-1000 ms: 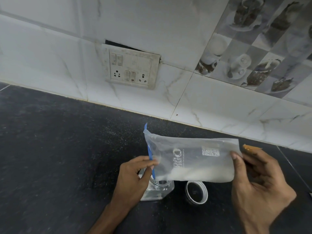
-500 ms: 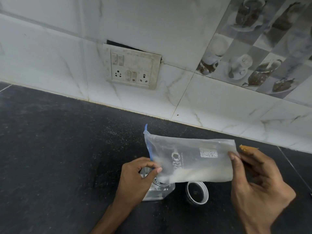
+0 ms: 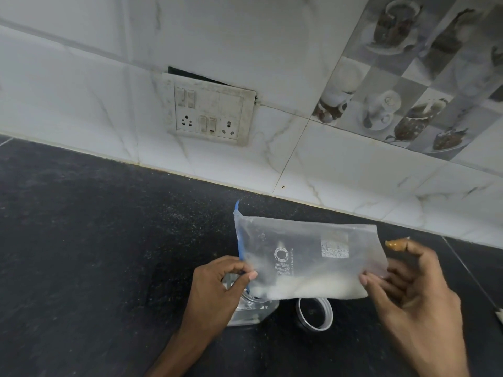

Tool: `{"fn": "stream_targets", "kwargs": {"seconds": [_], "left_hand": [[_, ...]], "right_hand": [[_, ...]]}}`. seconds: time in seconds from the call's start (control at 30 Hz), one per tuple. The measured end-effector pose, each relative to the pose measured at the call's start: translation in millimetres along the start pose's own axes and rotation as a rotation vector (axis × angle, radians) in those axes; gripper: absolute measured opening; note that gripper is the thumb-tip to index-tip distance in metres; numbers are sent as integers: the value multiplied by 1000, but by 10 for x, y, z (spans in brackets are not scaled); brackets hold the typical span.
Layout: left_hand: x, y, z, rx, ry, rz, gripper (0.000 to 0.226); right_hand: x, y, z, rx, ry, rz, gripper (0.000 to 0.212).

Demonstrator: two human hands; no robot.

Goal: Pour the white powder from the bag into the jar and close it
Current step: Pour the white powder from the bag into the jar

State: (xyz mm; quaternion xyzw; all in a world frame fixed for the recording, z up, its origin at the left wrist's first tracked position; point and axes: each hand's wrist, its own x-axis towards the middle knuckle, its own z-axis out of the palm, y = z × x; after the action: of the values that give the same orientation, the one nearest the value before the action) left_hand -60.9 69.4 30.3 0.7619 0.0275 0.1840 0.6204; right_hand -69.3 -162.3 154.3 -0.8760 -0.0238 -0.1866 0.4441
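A clear zip bag [image 3: 307, 257] with a blue seal strip lies sideways in the air, white powder [image 3: 313, 288] gathered along its lower edge. My left hand [image 3: 217, 289] pinches the bag's mouth end over the open clear jar [image 3: 253, 308] on the black counter. My right hand [image 3: 413, 300] pinches the bag's bottom end, slightly higher. Powder reaches the mouth corner above the jar opening. The jar is partly hidden behind my left hand. Its white lid [image 3: 314, 314] lies open side up just right of the jar.
The black stone counter [image 3: 95, 254] stretches left and forward. A white tiled wall with a switch and socket panel [image 3: 209, 110] rises behind. A white object [image 3: 499, 315] shows at the right edge.
The bag's mouth end has dropped lower toward the jar, and the powder has slid left along the bottom edge toward the mouth. My right hand has shifted slightly.
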Motion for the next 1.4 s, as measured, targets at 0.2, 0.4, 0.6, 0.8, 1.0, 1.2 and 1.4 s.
{"fn": "stream_targets", "kwargs": {"seconds": [0.2, 0.4, 0.6, 0.8, 1.0, 1.2, 1.4], "left_hand": [[3, 7, 5, -3, 4, -3, 17], [0, -21, 10, 1, 6, 0, 20], [-9, -34, 19, -2, 4, 11, 20], [-8, -31, 22, -13, 1, 6, 23], [-10, -27, 11, 1, 1, 15, 20], [-15, -19, 3, 15, -14, 23, 24], [-18, -5, 16, 4, -11, 14, 24]], "right_hand": [[-23, -15, -31, -31, 86, -17, 58], [-32, 52, 8, 70, 141, -48, 53], [-23, 71, 12, 165, 156, 12, 53], [-36, 70, 53, 166, 147, -26, 47], [-72, 92, 130, 159, 226, -92, 46], [-84, 124, 122, 153, 259, -118, 43], [-72, 160, 134, 185, 292, -134, 38]]}}
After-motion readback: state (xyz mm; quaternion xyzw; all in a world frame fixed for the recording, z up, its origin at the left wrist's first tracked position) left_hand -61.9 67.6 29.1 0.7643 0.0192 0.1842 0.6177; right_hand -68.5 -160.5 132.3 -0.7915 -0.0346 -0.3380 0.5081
